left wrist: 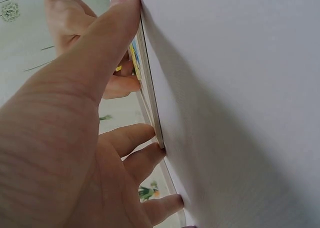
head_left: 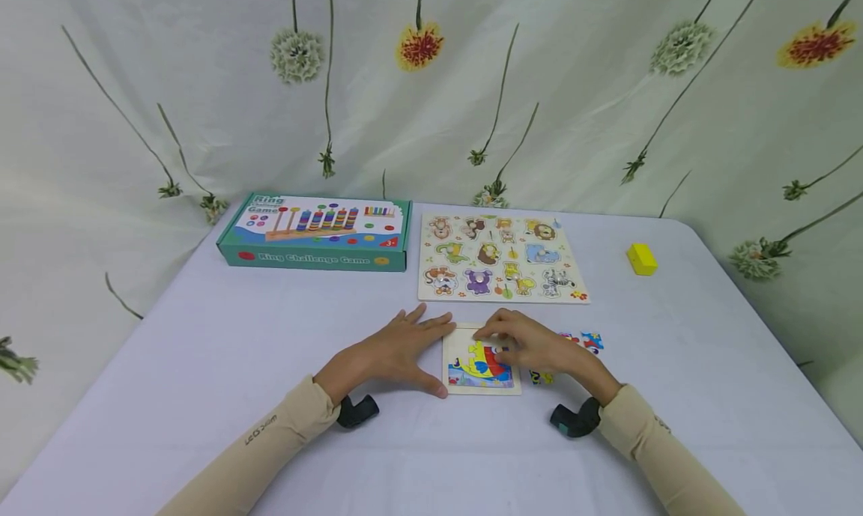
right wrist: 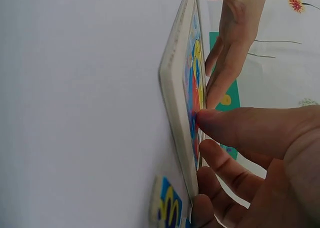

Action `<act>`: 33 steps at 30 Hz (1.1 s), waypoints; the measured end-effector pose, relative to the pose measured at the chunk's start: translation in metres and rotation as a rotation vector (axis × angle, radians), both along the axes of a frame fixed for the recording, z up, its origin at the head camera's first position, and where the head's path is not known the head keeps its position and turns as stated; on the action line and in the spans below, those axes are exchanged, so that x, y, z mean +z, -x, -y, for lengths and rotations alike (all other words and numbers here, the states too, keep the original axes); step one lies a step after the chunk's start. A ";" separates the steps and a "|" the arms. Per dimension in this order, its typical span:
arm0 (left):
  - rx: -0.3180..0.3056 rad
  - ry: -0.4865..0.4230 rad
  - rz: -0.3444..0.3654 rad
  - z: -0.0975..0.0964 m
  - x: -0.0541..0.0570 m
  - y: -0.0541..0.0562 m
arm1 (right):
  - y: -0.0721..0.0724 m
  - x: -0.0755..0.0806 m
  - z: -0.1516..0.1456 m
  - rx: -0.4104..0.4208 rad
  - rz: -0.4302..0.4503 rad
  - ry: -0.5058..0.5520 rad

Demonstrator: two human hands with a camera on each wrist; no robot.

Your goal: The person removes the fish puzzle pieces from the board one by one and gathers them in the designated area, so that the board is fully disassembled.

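A small wooden jigsaw puzzle (head_left: 482, 389) with a yellow, red and blue fish picture lies in front of me. My left hand (head_left: 401, 351) is spread along its left side, thumb at the near corner and fingertips by the far one. In the left wrist view, fingertips (left wrist: 159, 150) touch the tray's edge. Over the picture's right part, my right hand (head_left: 536, 344) is bent, its thumb and index finger pinching at a red and blue puzzle piece (right wrist: 195, 130), mostly hidden by the fingers. Loose puzzle pieces (head_left: 592, 342) lie right of the tray, partly under that hand.
Behind the puzzle lies a larger animal board (head_left: 488, 254). A green Ring Challenge Game box (head_left: 317, 231) stands at the back left, and a yellow block (head_left: 642, 259) at the back right. A flowered cloth (head_left: 586, 126) hangs behind the white-covered table (head_left: 431, 456).
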State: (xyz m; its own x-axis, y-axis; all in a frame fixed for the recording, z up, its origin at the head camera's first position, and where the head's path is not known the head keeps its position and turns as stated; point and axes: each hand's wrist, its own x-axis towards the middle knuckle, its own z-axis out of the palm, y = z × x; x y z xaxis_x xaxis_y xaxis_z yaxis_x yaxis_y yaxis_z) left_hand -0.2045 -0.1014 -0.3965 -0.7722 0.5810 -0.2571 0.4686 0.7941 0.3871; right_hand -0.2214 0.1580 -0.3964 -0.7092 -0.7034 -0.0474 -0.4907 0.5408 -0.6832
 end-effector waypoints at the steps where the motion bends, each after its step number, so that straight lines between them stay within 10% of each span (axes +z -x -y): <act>1: 0.000 -0.001 -0.001 0.000 0.000 0.000 | 0.000 0.000 0.000 0.002 -0.003 0.000; 33: -0.001 -0.011 0.004 0.000 0.002 -0.001 | 0.001 0.001 0.002 -0.011 0.026 0.001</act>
State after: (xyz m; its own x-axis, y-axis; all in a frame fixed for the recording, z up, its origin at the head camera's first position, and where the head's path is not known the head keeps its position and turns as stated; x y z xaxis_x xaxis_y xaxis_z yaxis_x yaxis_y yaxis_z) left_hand -0.2039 -0.1013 -0.3949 -0.7705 0.5847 -0.2540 0.4676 0.7892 0.3981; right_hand -0.2220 0.1560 -0.3954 -0.7153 -0.6958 -0.0654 -0.4666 0.5451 -0.6966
